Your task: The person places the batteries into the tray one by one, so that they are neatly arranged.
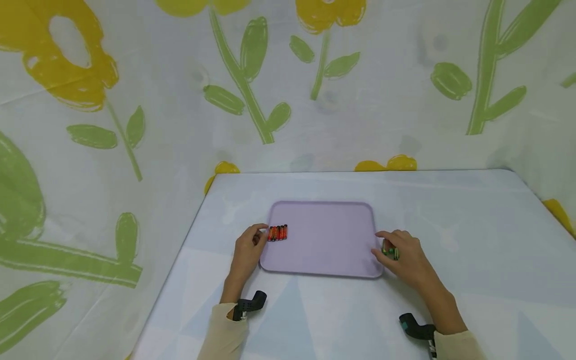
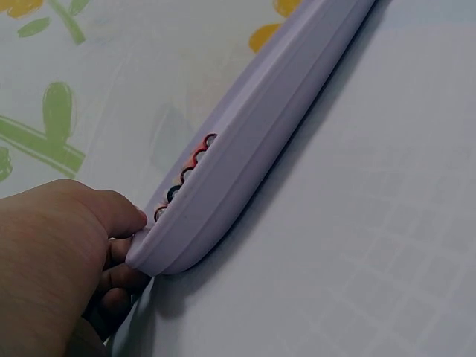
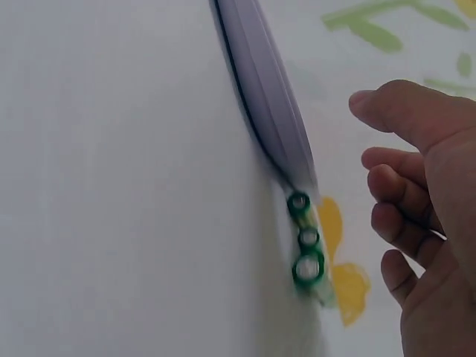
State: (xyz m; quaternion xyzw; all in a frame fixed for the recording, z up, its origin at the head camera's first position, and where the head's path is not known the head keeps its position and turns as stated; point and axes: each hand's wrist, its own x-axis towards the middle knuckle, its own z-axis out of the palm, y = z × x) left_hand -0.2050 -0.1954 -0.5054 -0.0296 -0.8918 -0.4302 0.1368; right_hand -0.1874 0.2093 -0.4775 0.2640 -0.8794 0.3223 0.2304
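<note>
A pale purple tray (image 1: 324, 240) lies on the table, with several red-and-black batteries (image 1: 277, 233) side by side at its left edge. My left hand (image 1: 245, 251) holds the tray's left rim, thumb on top and fingers curled beneath in the left wrist view. Just off the tray's right edge stand or lie a few green batteries (image 3: 307, 269), their round ends showing in the right wrist view. Around them, without visible contact, hovers my right hand (image 1: 408, 260), thumb and forefinger spread apart. In the head view that hand partly hides the green batteries.
The table (image 1: 288, 320) has a pale cover with light blue triangles. Behind it and on the left hangs a white cloth (image 1: 171, 100) with yellow flowers and green stems. A black wrist camera (image 1: 252, 302) sits on the left wrist and another black camera (image 1: 416, 327) on the right.
</note>
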